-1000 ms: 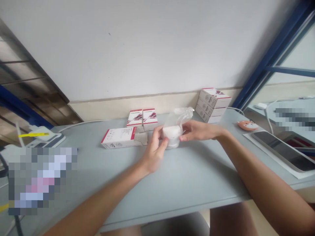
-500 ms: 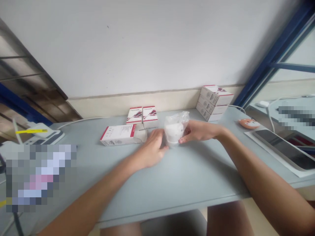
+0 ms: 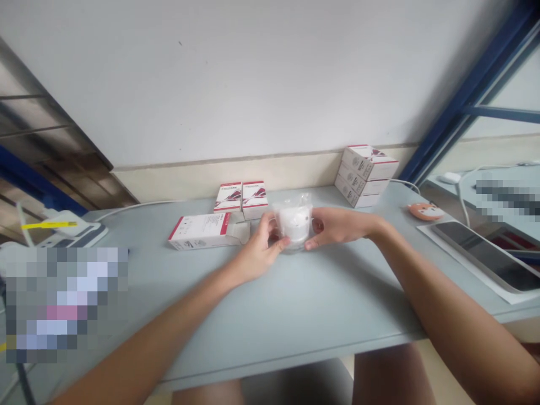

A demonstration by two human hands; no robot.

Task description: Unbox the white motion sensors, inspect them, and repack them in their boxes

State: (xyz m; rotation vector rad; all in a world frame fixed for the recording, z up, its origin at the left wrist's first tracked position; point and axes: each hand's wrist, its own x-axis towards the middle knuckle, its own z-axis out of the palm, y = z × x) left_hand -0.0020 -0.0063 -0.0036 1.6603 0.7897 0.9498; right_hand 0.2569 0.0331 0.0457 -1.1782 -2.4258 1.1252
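Clear bag (image 3: 294, 222) with a white round part inside, mid-table (image 3: 295, 304), just right of the flat box (image 3: 199, 232). Left hand (image 3: 258, 253) has just closed around it, joining right hand (image 3: 341, 226); both gripping it from either side. Bag shifted slightly left, can't tell if it's touching the table

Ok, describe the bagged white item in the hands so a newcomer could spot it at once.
On the pale grey-blue table below the white wall, look between the person's left hand and right hand. Both hold a round white object in a clear plastic bag. Unlike the square-cornered white-and-red boxes near it, it is round and wrapped in crinkly film.
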